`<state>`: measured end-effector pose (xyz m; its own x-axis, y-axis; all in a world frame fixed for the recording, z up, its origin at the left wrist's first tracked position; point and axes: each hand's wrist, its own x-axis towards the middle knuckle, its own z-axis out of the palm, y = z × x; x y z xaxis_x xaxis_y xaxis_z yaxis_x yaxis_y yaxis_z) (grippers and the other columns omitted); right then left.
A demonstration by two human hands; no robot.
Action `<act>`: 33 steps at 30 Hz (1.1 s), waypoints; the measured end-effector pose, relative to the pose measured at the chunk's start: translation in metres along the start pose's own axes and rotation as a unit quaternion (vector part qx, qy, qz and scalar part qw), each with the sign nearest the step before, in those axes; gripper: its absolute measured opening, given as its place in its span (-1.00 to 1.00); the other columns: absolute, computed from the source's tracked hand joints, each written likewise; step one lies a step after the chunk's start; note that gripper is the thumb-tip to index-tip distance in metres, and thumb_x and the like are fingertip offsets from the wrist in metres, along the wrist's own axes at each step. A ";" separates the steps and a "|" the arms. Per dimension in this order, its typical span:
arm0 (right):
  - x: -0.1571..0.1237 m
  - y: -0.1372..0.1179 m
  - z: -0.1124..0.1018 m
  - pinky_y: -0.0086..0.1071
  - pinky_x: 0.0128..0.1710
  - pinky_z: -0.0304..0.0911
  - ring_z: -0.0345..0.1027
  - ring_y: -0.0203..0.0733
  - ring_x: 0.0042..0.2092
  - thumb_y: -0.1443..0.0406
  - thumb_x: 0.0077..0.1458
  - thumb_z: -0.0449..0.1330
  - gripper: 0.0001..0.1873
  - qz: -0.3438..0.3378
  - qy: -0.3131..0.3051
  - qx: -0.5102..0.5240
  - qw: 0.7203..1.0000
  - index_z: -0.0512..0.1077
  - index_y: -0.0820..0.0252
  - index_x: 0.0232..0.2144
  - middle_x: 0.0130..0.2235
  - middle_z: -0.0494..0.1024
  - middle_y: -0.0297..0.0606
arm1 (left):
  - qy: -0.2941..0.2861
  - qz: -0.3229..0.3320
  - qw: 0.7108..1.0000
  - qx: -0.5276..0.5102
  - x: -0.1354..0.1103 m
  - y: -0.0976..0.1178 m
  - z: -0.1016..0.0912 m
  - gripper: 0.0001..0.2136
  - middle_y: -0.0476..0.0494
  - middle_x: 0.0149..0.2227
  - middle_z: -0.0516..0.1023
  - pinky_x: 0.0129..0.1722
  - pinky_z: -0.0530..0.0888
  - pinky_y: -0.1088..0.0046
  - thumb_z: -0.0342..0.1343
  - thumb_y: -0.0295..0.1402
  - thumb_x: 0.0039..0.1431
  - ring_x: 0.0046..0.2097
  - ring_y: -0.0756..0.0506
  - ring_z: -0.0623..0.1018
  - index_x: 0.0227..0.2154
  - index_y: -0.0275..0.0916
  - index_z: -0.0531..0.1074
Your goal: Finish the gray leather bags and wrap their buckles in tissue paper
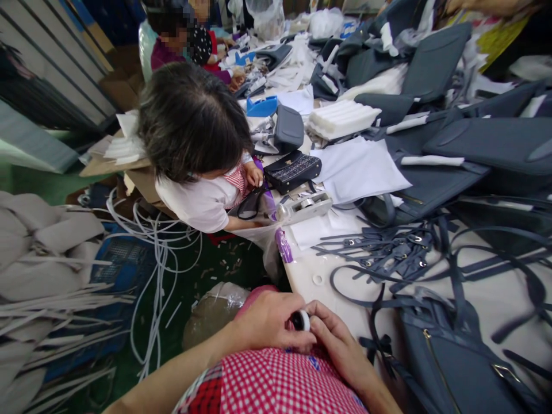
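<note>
Fingers of the left hand curl round a small black-and-white piece just beyond the checked apron, near the worktop, while those of the right hand seem to pinch its white rim, so an unevenly eased grip could drop it.

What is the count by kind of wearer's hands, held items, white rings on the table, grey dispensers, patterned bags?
Hands (left hand, right hand): 2
Held item, perhaps two parts: 1
White ring: 1
Grey dispenser: 1
Patterned bag: 1
Total: 6
</note>
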<state>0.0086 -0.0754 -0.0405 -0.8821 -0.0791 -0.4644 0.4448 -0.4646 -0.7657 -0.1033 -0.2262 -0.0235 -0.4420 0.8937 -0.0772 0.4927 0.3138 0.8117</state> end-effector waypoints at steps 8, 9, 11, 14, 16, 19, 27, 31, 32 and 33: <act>-0.020 0.011 0.005 -0.55 -0.56 -0.03 0.09 -0.46 -0.60 0.08 0.05 0.29 -0.67 -0.009 0.024 0.029 0.999 0.29 0.14 -0.43 -0.60 0.31 -0.53 | -0.046 0.035 0.988 -0.144 -0.010 0.003 0.002 -0.77 0.02 -0.42 0.49 -0.40 0.32 0.60 0.21 -0.24 0.07 -0.40 0.04 0.46 -0.25 -0.24 0.43; -0.020 0.013 0.006 -0.55 -0.58 -0.05 0.06 -0.47 -0.60 0.07 0.03 0.31 -0.66 -0.014 0.034 0.029 0.999 0.28 0.15 -0.45 -0.61 0.29 -0.54 | -0.048 0.031 0.983 -0.177 -0.009 0.003 0.001 -0.76 0.03 -0.43 0.48 -0.41 0.32 0.61 0.23 -0.24 0.05 -0.42 0.05 0.44 -0.27 -0.25 0.43; -0.020 0.016 0.007 -0.55 -0.60 -0.09 0.02 -0.47 -0.62 0.07 0.00 0.33 -0.63 -0.024 0.048 0.029 0.998 0.27 0.15 -0.49 -0.63 0.25 -0.55 | -0.051 0.020 0.970 -0.238 -0.009 0.001 0.000 -0.75 0.03 -0.44 0.47 -0.43 0.32 0.61 0.27 -0.26 0.00 -0.44 0.06 0.42 -0.30 -0.27 0.43; -0.019 0.021 0.008 -0.55 -0.61 -0.11 -0.01 -0.47 -0.63 0.07 -0.02 0.34 -0.62 -0.032 0.050 0.031 0.998 0.26 0.14 -0.51 -0.64 0.22 -0.55 | -0.064 -0.005 0.948 -0.311 -0.010 -0.002 0.004 -0.73 -0.02 -0.39 0.50 -0.41 0.35 0.59 0.28 -0.30 -0.04 -0.41 0.04 0.44 -0.28 -0.29 0.43; -0.018 0.022 0.008 -0.54 -0.62 -0.13 -0.04 -0.47 -0.63 0.06 -0.02 0.33 -0.62 -0.033 0.050 0.031 0.998 0.26 0.14 -0.52 -0.65 0.19 -0.56 | -0.068 -0.010 0.948 -0.311 -0.010 -0.003 0.008 -0.73 -0.02 -0.39 0.50 -0.41 0.36 0.58 0.28 -0.32 -0.04 -0.40 0.04 0.45 -0.26 -0.29 0.43; -0.018 0.021 0.006 -0.53 -0.61 -0.13 -0.07 -0.47 -0.63 0.04 -0.02 0.32 -0.61 -0.030 0.059 0.028 0.997 0.27 0.15 -0.52 -0.65 0.17 -0.56 | -0.028 0.006 0.977 -0.212 -0.011 0.002 0.011 -0.78 0.02 -0.46 0.47 -0.46 0.30 0.61 0.27 -0.31 -0.03 -0.45 0.06 0.41 -0.32 -0.27 0.44; -0.022 0.024 0.004 -0.49 -0.57 -0.08 -0.04 -0.42 -0.58 0.00 -0.04 0.30 -0.60 -0.068 0.070 -0.051 0.994 0.29 0.16 -0.52 -0.61 0.20 -0.51 | -0.005 -0.045 0.933 -0.357 -0.016 0.012 0.014 -0.66 0.01 -0.45 0.47 -0.48 0.32 0.61 0.37 -0.20 -0.11 -0.46 0.07 0.42 -0.35 -0.29 0.43; -0.023 0.027 0.004 -0.46 -0.59 -0.11 -0.05 -0.41 -0.60 0.06 -0.02 0.31 -0.65 -0.120 0.089 -0.149 0.977 0.32 0.15 -0.54 -0.64 0.19 -0.51 | -0.039 -0.090 0.874 -0.476 -0.022 0.004 0.018 -0.58 -0.04 -0.35 0.52 -0.34 0.42 0.51 0.41 -0.16 -0.16 -0.37 0.03 0.51 -0.28 -0.28 0.44; -0.023 0.026 0.004 -0.46 -0.59 -0.11 -0.04 -0.41 -0.60 0.05 -0.03 0.31 -0.65 -0.127 0.094 -0.154 0.975 0.33 0.15 -0.55 -0.65 0.19 -0.51 | -0.044 -0.095 0.868 -0.485 -0.023 0.002 0.018 -0.57 -0.04 -0.35 0.53 -0.34 0.43 0.50 0.41 -0.17 -0.17 -0.37 0.02 0.51 -0.27 -0.28 0.44; -0.024 0.025 0.005 -0.46 -0.60 -0.11 -0.03 -0.41 -0.60 0.05 -0.03 0.31 -0.65 -0.127 0.096 -0.145 0.976 0.34 0.15 -0.56 -0.65 0.20 -0.51 | -0.047 -0.096 0.868 -0.485 -0.023 0.001 0.019 -0.56 -0.04 -0.35 0.53 -0.33 0.43 0.50 0.42 -0.17 -0.18 -0.36 0.02 0.52 -0.26 -0.28 0.45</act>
<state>0.0401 -0.0892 -0.0464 -0.9366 0.1868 -0.2965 0.2651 -0.1757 -0.9481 -0.0787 -0.2401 -0.0319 -0.3608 0.8911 -0.2751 -0.4660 0.0832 0.8809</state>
